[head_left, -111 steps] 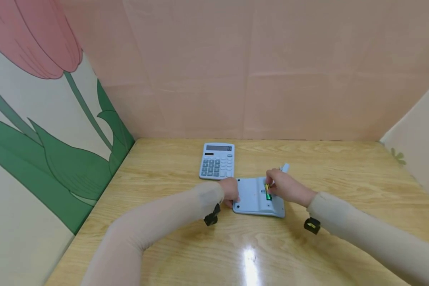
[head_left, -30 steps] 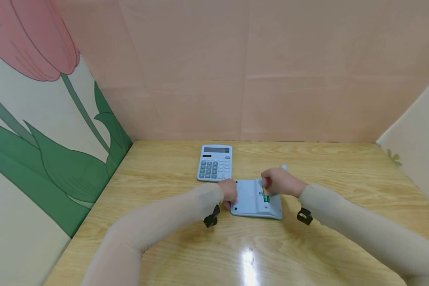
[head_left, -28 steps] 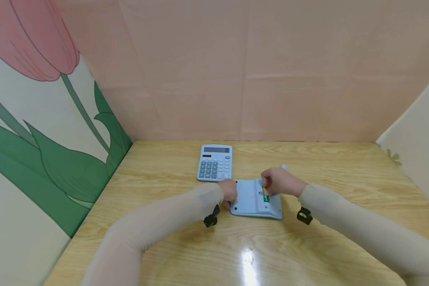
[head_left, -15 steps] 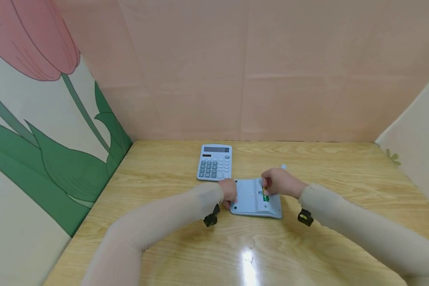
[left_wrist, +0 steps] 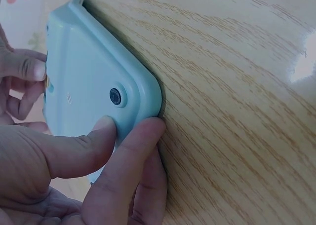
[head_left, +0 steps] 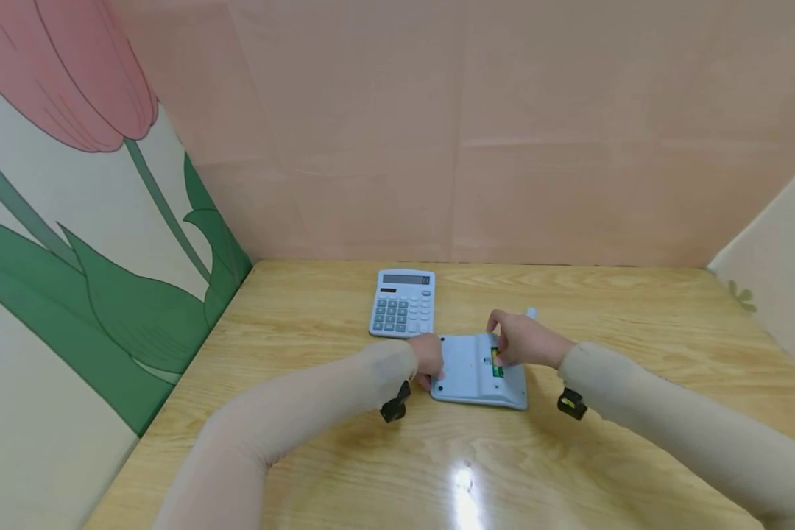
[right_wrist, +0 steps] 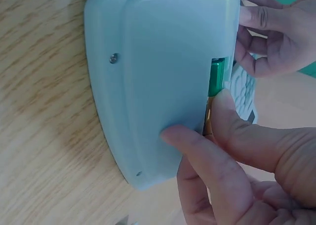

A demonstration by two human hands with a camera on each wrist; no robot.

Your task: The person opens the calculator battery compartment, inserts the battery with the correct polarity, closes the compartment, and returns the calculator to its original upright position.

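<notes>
A light-blue calculator [head_left: 460,368] lies face down on the table, its battery slot uncovered. My left hand [head_left: 427,355] grips its left edge, with the thumb [left_wrist: 94,146] on the back beside a black rubber foot and the fingers at the rim. A green and gold battery [right_wrist: 216,77] sits in the slot. My right hand [head_left: 526,340] works there: its thumb [right_wrist: 227,109] presses on the battery, while the index fingertip rests on the calculator's back. The thumb hides part of the battery's gold end.
A second light-blue calculator [head_left: 403,303] lies face up behind my left hand, its display lit. A small light-blue piece [head_left: 531,313] shows just beyond my right hand, mostly hidden. The wooden table [head_left: 318,471] ends at a pink backdrop [head_left: 450,132].
Earlier the right fingers held the battery higher over the slot; now it lies down in the slot under the thumb. Over the last second the right hand shifted only slightly; the left kept its grip.
</notes>
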